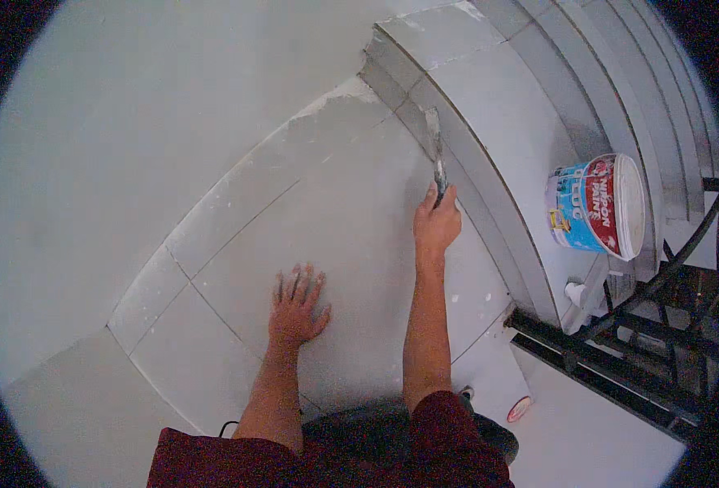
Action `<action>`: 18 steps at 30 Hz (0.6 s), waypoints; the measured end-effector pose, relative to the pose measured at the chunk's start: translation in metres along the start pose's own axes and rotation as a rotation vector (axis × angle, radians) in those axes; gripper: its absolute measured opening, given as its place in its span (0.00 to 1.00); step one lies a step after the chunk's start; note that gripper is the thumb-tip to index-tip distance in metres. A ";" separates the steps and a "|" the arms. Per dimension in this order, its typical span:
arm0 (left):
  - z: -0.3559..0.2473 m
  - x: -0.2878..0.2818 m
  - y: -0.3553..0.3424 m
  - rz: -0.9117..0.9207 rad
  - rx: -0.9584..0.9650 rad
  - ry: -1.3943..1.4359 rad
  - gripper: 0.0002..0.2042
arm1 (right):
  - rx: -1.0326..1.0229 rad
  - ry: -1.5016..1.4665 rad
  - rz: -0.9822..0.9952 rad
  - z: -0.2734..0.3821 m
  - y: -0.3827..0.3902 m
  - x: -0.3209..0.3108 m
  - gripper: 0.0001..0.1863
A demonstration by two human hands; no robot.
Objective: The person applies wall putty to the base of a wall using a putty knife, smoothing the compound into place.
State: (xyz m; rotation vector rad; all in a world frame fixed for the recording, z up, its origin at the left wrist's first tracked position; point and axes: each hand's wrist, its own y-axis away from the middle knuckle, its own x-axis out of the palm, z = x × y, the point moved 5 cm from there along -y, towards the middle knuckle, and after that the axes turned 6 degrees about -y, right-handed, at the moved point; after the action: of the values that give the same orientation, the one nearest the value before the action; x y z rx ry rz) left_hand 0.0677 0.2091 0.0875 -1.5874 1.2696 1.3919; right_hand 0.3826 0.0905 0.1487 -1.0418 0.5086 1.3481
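My right hand (437,224) is closed around the dark handle of a putty knife (438,154). Its whitish, smeared blade points away from me, close to the riser of the lowest stair (424,122); I cannot tell whether it touches. My left hand (296,307) lies palm down with fingers spread on the pale floor tiles (351,236), holding nothing. White smears and specks mark the tiles along the wall edge, thickest near the corner where wall and stair meet.
A blue, red and white paint bucket (594,205) stands on a step at the right. Below it are a small white object (576,293) and a black metal railing (603,366). A round red-rimmed object (519,409) lies near my knee. The wall (148,138) rises at the left.
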 end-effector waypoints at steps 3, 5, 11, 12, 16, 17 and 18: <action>-0.002 -0.002 0.000 -0.047 0.029 0.071 0.37 | 0.005 0.004 0.026 0.000 -0.006 0.001 0.16; -0.002 -0.004 -0.002 0.028 0.003 0.013 0.37 | -0.014 -0.006 0.024 0.005 -0.010 0.004 0.16; -0.001 0.004 -0.001 0.029 -0.005 0.008 0.37 | 0.036 -0.036 0.017 -0.001 -0.004 0.011 0.15; -0.001 0.004 -0.001 0.028 -0.008 0.004 0.37 | 0.058 -0.053 0.000 -0.005 0.000 0.012 0.15; -0.001 0.002 -0.001 -0.001 0.025 0.009 0.35 | 0.115 -0.064 0.014 -0.001 0.007 0.010 0.15; -0.003 0.002 -0.001 -0.019 0.039 0.039 0.35 | 0.074 -0.076 -0.005 0.000 0.001 0.014 0.15; -0.005 0.002 -0.001 -0.020 0.045 0.045 0.35 | 0.032 -0.086 -0.023 0.000 -0.003 0.017 0.16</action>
State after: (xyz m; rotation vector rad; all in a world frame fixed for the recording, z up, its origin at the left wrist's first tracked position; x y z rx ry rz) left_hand 0.0702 0.2048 0.0865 -1.6045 1.2988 1.3129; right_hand 0.3886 0.0997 0.1360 -0.9564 0.4509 1.3539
